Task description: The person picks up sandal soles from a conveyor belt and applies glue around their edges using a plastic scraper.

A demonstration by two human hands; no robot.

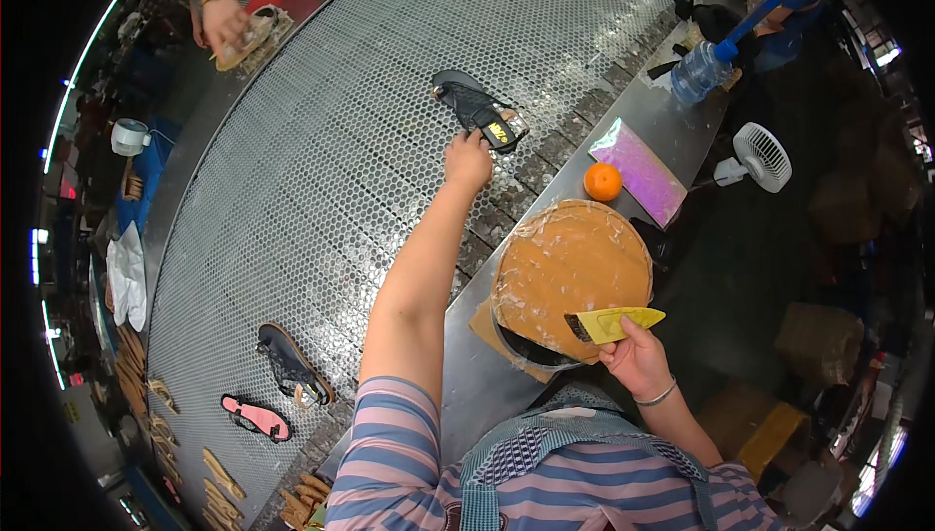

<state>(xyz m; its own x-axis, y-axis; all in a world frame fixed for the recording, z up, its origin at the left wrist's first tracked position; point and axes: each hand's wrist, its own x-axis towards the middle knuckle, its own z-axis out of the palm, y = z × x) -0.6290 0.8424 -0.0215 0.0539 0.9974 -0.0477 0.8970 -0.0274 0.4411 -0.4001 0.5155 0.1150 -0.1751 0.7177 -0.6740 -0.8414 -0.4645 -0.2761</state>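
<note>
I've got the right hand (638, 363) closed on a yellow brush (619, 323); farther out, the left hand (468, 162) touches the black sandal (466, 100) just ahead, pinched or not, I can't tell. Probably light, bendy: I'd grip the sole's edge.

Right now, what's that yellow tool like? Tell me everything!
The yellow tool looks flat, perhaps plastic, with faint marks, a pointed right end and a dark, brush-like left end. It is held roughly sideways in the person's right grip, over the near right edge of the round orange-brown disc. I can't tell whether they touch.
</note>
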